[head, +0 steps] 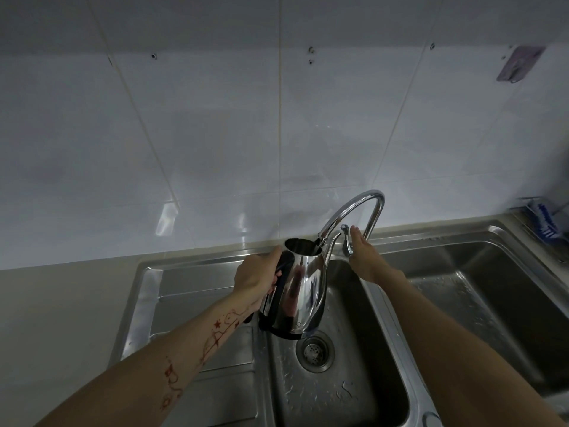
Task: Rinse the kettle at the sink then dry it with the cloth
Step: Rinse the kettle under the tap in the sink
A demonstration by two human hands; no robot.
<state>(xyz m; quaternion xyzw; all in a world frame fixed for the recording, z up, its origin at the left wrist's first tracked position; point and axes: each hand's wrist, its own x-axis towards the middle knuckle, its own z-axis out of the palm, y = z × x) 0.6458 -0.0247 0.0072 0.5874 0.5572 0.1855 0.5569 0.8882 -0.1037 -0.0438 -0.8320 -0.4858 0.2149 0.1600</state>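
Over the left basin of the steel sink (385, 349), the left hand (257, 274) has its grip curled round the black handle of the shiny kettle (303, 288), holding the open mouth just under the faucet (354, 211) spout. Beside it, the right hand (365, 257) lies with straight, released fingers against the faucet lever (346, 240).
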